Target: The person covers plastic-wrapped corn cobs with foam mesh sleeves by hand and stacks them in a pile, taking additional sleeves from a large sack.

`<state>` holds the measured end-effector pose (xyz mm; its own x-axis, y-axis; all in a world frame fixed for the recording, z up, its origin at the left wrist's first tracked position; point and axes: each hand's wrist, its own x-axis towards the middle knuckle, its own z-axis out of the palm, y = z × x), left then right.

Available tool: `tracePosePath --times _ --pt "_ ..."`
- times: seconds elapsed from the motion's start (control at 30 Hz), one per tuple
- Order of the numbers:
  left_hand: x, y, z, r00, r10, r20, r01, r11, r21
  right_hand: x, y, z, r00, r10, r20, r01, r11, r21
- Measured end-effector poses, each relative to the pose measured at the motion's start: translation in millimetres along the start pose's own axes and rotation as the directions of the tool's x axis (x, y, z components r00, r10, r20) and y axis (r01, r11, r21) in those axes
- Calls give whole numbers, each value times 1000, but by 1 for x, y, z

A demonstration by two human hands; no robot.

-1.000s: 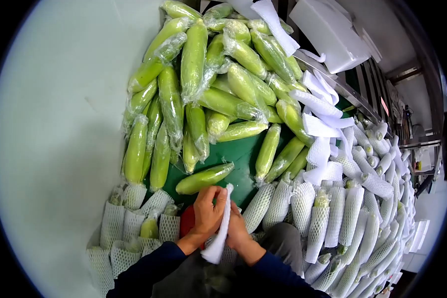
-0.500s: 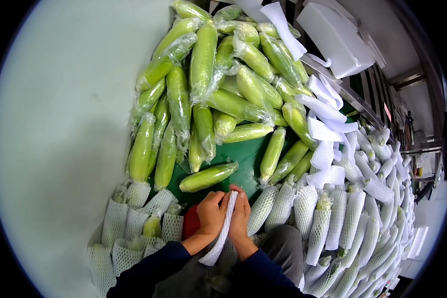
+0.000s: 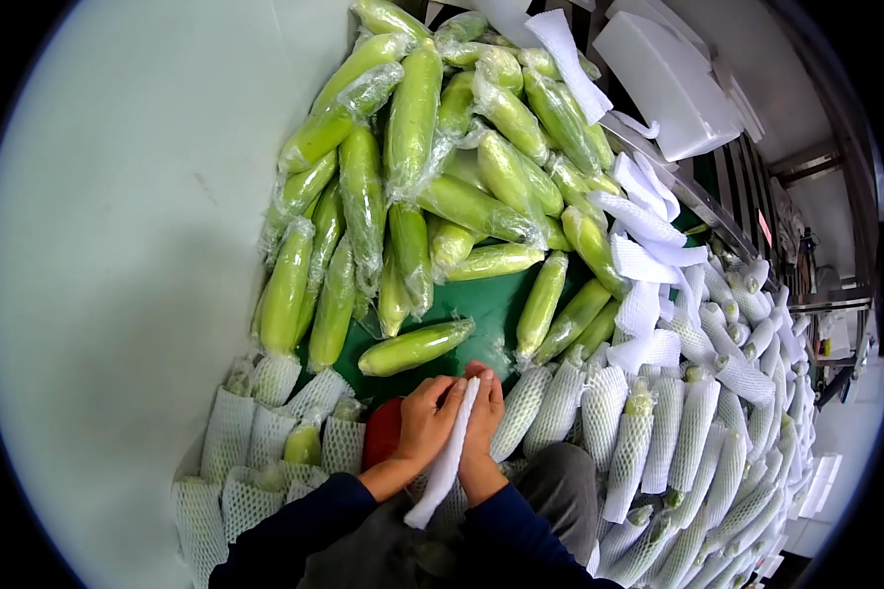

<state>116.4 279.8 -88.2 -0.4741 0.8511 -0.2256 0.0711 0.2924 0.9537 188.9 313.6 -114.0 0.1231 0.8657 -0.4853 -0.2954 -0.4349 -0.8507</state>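
Note:
A flattened white foam net sleeve (image 3: 440,473) is held between my two hands, slanting down toward my lap. My left hand (image 3: 426,424) pinches its left side near the upper end. On the other side, my right hand (image 3: 482,417) has its fingers curled around the upper end. Just beyond the fingertips, a green ear of corn (image 3: 416,348) in clear film lies on the green surface (image 3: 476,300). More film-wrapped ears of corn (image 3: 413,123) are heaped behind it.
Ears in foam sleeves (image 3: 623,461) lie in rows to the right, and others (image 3: 228,432) stand at the lower left. Loose foam sleeves (image 3: 643,260) are piled right of the heap. A white foam block (image 3: 663,83) is at the upper right; a pale wall panel (image 3: 138,245) borders the left.
The sleeve's upper end and my fingertips have shifted slightly right. The view has moved a little, and the corn ears have stayed in place.

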Motion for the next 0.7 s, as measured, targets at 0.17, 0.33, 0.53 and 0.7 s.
tracePosePath --times 0.17,0.33,0.53,0.7 --pt "-6 4 3 982 131 -139 -102 974 203 -4 -10 -5 999 -50 -20 46 983 -177" --pt "15 -13 -2 942 -290 -170 268 953 -138 5 0 -22 988 155 -6 -152 960 -236" --pt "28 -2 -35 710 -615 342 514 121 -849 24 -8 -60 478 599 643 -586 763 -275" --pt "30 2 -37 676 -434 596 694 101 -713 81 -62 -17 668 434 604 -624 769 138"
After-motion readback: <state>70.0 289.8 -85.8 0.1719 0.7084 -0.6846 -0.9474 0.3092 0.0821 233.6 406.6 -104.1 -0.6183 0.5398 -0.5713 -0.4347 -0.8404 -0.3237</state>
